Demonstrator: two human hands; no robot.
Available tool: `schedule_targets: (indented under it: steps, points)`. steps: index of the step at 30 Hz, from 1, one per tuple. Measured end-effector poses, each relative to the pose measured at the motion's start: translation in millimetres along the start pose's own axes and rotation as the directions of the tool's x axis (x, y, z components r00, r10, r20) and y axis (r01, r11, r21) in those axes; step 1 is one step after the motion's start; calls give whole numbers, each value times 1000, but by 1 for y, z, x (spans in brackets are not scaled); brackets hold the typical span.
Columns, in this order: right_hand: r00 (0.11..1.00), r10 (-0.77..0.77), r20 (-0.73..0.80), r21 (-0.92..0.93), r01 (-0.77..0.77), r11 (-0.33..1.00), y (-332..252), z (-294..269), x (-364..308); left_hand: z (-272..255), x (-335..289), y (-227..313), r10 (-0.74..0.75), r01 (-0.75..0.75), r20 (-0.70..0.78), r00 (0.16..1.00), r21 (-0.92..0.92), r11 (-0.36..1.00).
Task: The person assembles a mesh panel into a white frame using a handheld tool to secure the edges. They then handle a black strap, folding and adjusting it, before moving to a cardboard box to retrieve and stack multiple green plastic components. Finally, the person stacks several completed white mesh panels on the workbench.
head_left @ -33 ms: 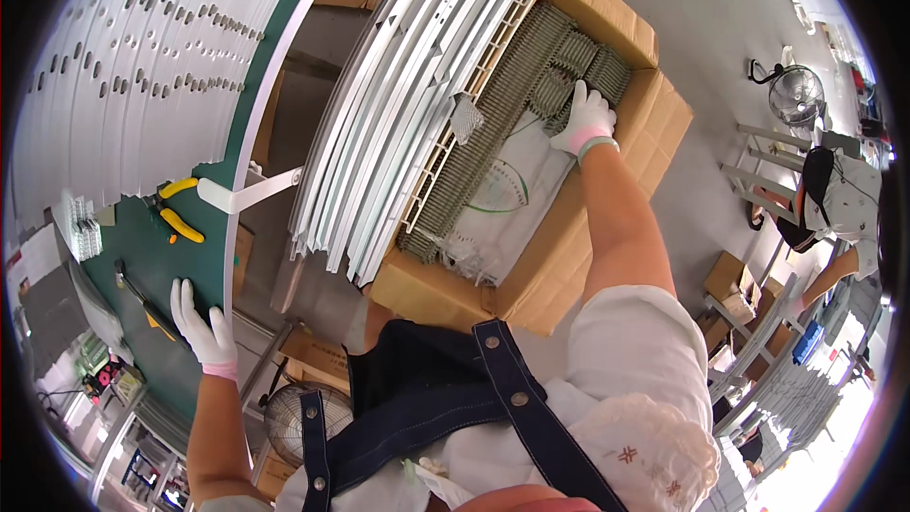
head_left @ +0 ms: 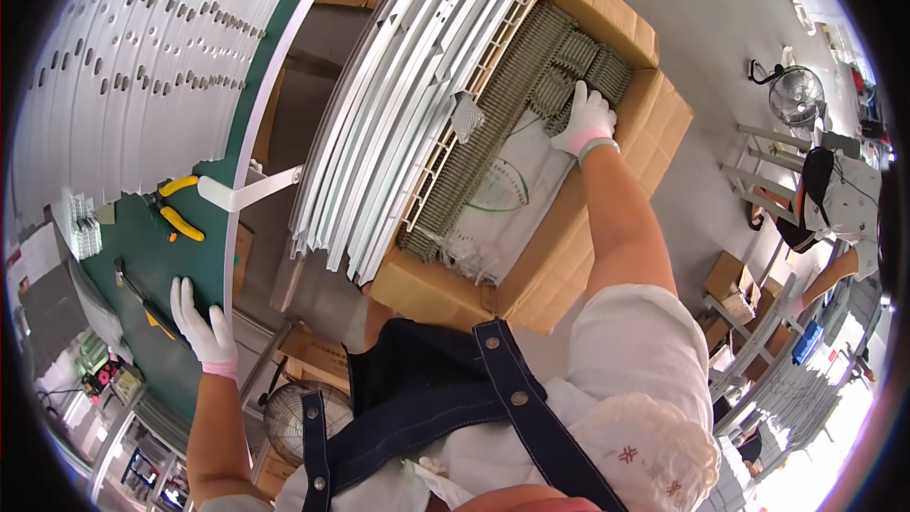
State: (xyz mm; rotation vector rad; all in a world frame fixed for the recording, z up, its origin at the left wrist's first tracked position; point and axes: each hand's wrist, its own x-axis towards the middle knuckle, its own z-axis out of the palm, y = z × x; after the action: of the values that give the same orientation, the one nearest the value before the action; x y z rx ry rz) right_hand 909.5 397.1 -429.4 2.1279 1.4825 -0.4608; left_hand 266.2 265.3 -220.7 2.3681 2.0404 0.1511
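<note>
My right hand (head_left: 588, 120), in a white glove, reaches into an open cardboard box (head_left: 654, 123). Its fingers are apart and rest at rows of grey-green ribbed metal parts (head_left: 553, 95); some fingertips dip out of sight. Beside them in the box lies a white plastic bag (head_left: 498, 199) with a green print. On the left, my left hand (head_left: 202, 327), gloved in white, is open at the edge of a green worktable (head_left: 123, 237). A dark-handled tool (head_left: 142, 299) lies next to its fingers. Farther up the table are yellow-handled pliers (head_left: 180, 209).
Long white metal strips (head_left: 398, 85) stand stacked between table and box, by a wire rack (head_left: 431, 175). Perforated white panels (head_left: 161, 47) cover the far table. A white bracket (head_left: 251, 192) juts from the table's edge. A floor fan (head_left: 303, 417) stands below; another person (head_left: 844, 194) is at right.
</note>
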Motion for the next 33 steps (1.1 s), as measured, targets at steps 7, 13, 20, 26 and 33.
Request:
schedule_targets:
  steps: [7,13,20,26,33]
  points:
    - [977,99,-187,-27,-106,994,-3,9,-5,0,3,2,8,-8,-13,1000,8,1000]
    - [943,312,-117,177,-289,941,-19,31,-8,0,0,2,-3,3,-7,1000,5,1000]
    - [944,184,-273,117,-158,981,-14,40,-3,0,1,2,9,-9,-8,1000,-4,1000]
    - [943,256,-211,114,-237,965,-13,47,6,-2,3,2,-2,2,8,1000,-11,1000]
    - [986,166,5,214,-163,963,-13,6,7,-3,-2,6,-25,25,16,1000,-28,999]
